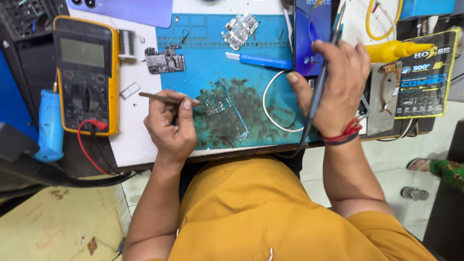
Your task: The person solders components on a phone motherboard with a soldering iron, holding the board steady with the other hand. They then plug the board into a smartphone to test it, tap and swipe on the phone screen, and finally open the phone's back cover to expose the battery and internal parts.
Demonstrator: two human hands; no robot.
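Note:
My left hand [171,123] grips a thin brown stick-like tool [157,97] whose tip rests on a small green circuit board [215,100] lying on the stained blue work mat [208,63]. My right hand [333,82] is raised over the mat's right edge and holds a dark pen-shaped soldering iron [324,67] by its handle, with its cord trailing down toward my body. The iron's tip is hidden behind my hand.
A yellow multimeter [87,72] with a red lead sits at the left. Two more board pieces [164,60] [240,30], a blue-handled tool [261,60], a white cable loop [270,108], a phone [311,34] and a yellow tool [394,50] surround the mat. Someone's sandalled foot [420,164] shows at right.

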